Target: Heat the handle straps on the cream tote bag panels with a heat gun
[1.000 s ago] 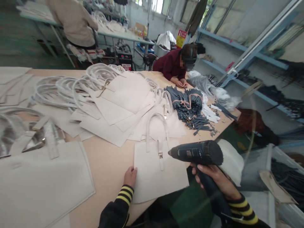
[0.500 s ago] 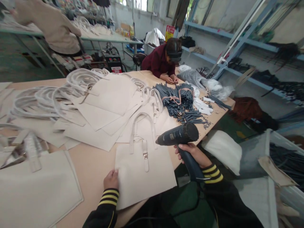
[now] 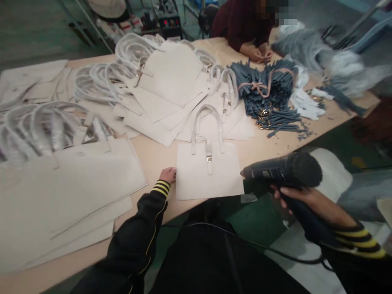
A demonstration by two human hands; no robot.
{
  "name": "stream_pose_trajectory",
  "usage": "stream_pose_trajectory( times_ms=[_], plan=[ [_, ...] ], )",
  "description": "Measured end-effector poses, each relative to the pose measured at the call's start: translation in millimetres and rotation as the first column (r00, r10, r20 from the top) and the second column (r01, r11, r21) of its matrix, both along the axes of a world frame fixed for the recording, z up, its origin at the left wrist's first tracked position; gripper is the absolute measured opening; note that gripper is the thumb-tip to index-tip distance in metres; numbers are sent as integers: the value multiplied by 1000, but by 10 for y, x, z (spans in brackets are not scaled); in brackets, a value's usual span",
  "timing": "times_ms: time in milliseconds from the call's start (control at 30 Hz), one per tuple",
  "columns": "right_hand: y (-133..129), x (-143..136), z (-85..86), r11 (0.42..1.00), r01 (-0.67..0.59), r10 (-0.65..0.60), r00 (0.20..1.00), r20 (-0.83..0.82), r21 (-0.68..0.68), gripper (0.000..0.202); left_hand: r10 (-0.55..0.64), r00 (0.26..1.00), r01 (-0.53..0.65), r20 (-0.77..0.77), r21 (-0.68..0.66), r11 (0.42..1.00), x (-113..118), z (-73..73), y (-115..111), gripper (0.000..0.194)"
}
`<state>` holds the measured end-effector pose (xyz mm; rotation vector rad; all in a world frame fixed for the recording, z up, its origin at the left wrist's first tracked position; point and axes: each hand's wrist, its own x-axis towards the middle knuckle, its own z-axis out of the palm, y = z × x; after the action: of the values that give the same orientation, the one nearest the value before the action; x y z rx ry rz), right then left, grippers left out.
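Note:
A cream handbag [image 3: 192, 179] lies flat at the table's front edge. Its looped handle points away from me, and a strap with a gold buckle [image 3: 209, 159] runs down its front. My left hand [image 3: 168, 174] is closed at the bag's left edge, its fingertips partly hidden there. My right hand [image 3: 301, 200] grips the handle of a black heat gun [image 3: 272, 170], held in the air to the right of the bag. The gun's nozzle points left, close to the bag's right edge. A cord trails from the gun below the table edge.
Cream bags and panels [image 3: 171, 73] with wrapped handles are piled behind, and a larger stack [image 3: 76, 192] lies at left. A bundle of dark blue straps [image 3: 266, 87] sits at back right. Across the table [image 3: 159, 147], a co-worker's hands [image 3: 257, 53] handle something small.
My view has tipped downward. The heat gun has moved right, from above the bag to beyond its right edge. My left hand stays at the bag's left edge.

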<state>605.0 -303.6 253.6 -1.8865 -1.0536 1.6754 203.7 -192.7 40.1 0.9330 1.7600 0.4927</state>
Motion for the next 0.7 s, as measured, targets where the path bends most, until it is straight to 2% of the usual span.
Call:
stream_pose_trajectory(
  times_ms=[100, 200, 300, 400, 467, 567, 700],
  plan=[
    [-215, -235, -59, 962, -258, 254, 966, -58, -88, 38, 122, 979, -107, 162, -100, 989, -9, -4, -16, 13],
    [-203, -706, -160, 895, -447, 435, 870, -233, 4, 39, 178, 963, -156, 201, -117, 981, -16, 45, -17, 14],
    [-79, -1168, -289, 835, -537, 543, 766, -344, 123, 38, 195, 959, -172, 205, -125, 977, -20, 135, -18, 11],
    [-9, -1452, -421, 829, -540, 550, 733, -401, 149, 34, 214, 954, -186, 211, -146, 972, -19, 220, -31, 11],
    [-17, -1518, -487, 846, -519, 514, 736, -440, 120, 32, 220, 950, -190, 223, -149, 970, -18, 257, -41, 10],
    [-83, -1427, -491, 869, -490, 464, 761, -453, 66, 34, 197, 952, -168, 233, -141, 976, -27, 270, -47, 10],
    [-283, -1011, -277, 897, -441, 420, 847, -328, 9, 36, 124, 966, -99, 228, -117, 988, -79, 198, -23, 13]
  ],
)
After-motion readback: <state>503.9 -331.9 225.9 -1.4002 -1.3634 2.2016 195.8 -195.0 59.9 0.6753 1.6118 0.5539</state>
